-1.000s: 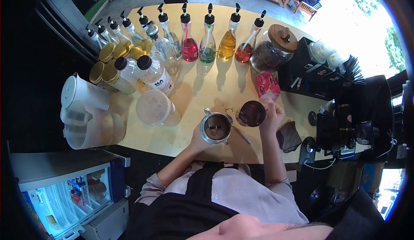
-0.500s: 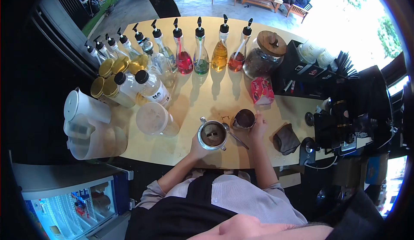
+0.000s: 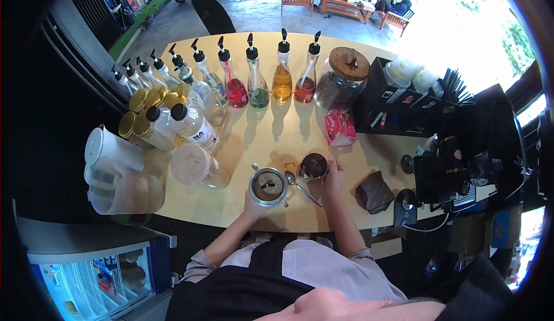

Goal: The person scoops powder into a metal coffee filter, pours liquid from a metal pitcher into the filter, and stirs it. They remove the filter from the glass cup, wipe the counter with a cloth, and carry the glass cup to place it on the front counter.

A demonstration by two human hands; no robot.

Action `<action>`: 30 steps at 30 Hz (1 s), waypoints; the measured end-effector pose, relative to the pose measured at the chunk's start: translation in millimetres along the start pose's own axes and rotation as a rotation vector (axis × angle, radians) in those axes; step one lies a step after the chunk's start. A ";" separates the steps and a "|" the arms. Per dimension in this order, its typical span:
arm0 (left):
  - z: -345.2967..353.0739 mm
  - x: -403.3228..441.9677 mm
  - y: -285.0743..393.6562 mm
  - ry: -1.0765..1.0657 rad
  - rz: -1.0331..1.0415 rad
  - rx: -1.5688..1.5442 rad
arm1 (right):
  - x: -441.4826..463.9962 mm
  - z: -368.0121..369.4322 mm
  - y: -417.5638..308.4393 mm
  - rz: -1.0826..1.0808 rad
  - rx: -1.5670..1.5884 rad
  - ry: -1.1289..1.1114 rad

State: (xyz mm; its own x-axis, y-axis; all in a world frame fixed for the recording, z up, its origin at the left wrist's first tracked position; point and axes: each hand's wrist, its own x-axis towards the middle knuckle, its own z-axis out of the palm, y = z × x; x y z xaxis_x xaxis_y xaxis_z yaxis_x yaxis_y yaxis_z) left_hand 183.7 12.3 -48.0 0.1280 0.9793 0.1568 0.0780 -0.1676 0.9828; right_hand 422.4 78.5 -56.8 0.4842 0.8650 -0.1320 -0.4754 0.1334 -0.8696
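Observation:
A round metal coffee pot (image 3: 268, 187) with small lugs on its rim holds frothy brown liquid with a dark piece in the middle. My left hand (image 3: 253, 208) is closed around its near left side, the fingers partly hidden beneath it. To the right is a small dark-looking cup (image 3: 314, 165), its side handle gripped by my right hand (image 3: 334, 175). Between the two vessels lies a metal spoon (image 3: 304, 190), bowl end away from me. Brown smears (image 3: 288, 164) mark the tabletop just beyond the spoon.
Pump bottles of coloured syrup (image 3: 259, 93) line the far edge of the table (image 3: 271, 139). Jars, bottles and a lidded tub (image 3: 193, 165) stand left, near plastic pitchers (image 3: 124, 188). A wood-lidded jar (image 3: 341, 84), red packet (image 3: 340, 129), dark cloth (image 3: 375, 193) and black machine (image 3: 441, 165) are right.
The camera view has shifted, so the table and everything on it appear slightly left and lower. Both hands keep their holds, and the coffee pot and cup stay in place beside the spoon.

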 end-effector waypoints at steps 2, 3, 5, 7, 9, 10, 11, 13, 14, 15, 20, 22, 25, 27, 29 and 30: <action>2.4 -1.6 2.1 0.042 0.025 0.028 | -1.5 0.0 -2.1 0.001 0.008 -0.026; 3.4 -2.6 0.0 0.043 0.025 0.033 | -3.5 1.1 -4.8 -0.001 0.013 -0.046; 5.6 -3.9 -5.5 0.039 0.010 0.020 | -6.6 3.6 -7.9 0.004 -0.008 -0.043; 12.2 -5.1 4.3 0.075 0.001 0.023 | -7.8 4.3 -11.2 0.006 -0.027 -0.034; 19.7 -9.3 -0.1 0.106 -0.012 0.023 | -9.9 2.3 -14.6 0.040 -0.061 -0.076; 23.8 -11.6 -8.6 0.151 -0.027 -0.060 | -11.2 2.2 -15.7 0.041 -0.058 -0.068; 27.8 -14.4 -16.3 0.172 -0.037 -0.102 | -12.5 3.0 -16.7 0.031 -0.088 -0.056; 37.0 -14.8 -18.7 0.236 -0.069 -0.139 | -15.6 3.6 -18.4 0.020 -0.118 -0.043; 41.6 -14.0 -19.9 0.256 -0.080 -0.136 | -16.9 4.0 -19.2 0.016 -0.151 -0.021; 46.5 -11.9 -16.5 0.276 -0.091 -0.133 | -17.7 4.2 -19.1 0.012 -0.185 0.000; 59.3 -8.6 -16.6 0.306 -0.061 -0.118 | -13.2 3.8 -17.3 -0.025 -0.107 0.012; 61.7 -6.8 -13.4 0.311 -0.015 -0.120 | -13.3 11.1 -29.4 -0.031 -0.077 0.012; 59.4 -7.8 -24.3 0.308 0.041 -0.051 | -16.8 25.0 -64.4 -0.090 -0.096 0.015; 56.8 -10.5 -40.2 0.294 0.037 -0.007 | -18.6 35.6 -90.7 -0.118 -0.130 -0.073; 56.1 -11.1 -44.0 0.251 0.038 -0.039 | -17.8 43.6 -108.0 -0.125 -0.186 -0.140; 56.4 -10.9 -42.1 0.238 0.037 -0.050 | -17.2 46.5 -114.2 -0.140 -0.240 -0.208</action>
State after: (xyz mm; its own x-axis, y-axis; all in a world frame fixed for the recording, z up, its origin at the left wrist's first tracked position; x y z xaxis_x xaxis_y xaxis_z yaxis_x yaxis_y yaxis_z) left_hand 234.8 2.3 -96.6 -0.1071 0.9727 0.2057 0.0281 -0.2039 0.9786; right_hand 434.2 70.9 66.9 0.3603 0.9298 0.0754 -0.2167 0.1621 -0.9627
